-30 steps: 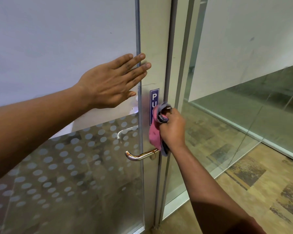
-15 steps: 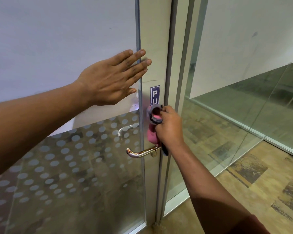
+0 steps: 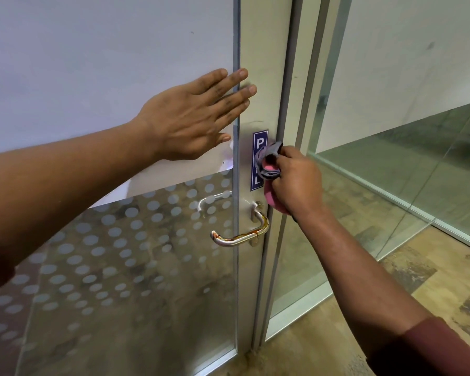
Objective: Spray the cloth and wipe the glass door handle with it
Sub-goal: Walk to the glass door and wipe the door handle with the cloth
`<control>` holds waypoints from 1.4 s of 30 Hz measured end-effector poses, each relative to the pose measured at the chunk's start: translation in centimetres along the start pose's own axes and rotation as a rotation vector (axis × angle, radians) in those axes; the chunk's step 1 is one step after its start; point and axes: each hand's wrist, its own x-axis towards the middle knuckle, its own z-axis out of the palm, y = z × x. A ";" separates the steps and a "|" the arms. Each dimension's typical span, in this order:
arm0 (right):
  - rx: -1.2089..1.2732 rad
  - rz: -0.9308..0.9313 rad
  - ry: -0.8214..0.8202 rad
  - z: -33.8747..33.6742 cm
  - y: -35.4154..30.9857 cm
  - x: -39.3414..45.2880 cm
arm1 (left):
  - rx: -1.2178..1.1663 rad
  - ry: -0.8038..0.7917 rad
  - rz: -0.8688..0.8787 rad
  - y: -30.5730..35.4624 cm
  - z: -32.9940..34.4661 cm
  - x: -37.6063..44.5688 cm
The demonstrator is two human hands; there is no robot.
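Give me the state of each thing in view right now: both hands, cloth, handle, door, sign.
Left hand: open, flat against the door.
Right hand: grips the cloth, above the handle.
Cloth: bunched in the right hand, against the sign, off the handle.
Handle: uncovered, brownish streaks on it.
Door: appears closed against the frame.
Sign: stuck on the door, partly hidden by the cloth.

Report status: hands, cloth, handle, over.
Left hand flat on door. Right hand grips cloth at blue sign, above handle. Nothing blocking handle.
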 end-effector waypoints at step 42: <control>-0.006 -0.222 -0.227 0.9 1.6 -2.7 | 0.021 -0.040 -0.004 0.2 -0.5 -0.1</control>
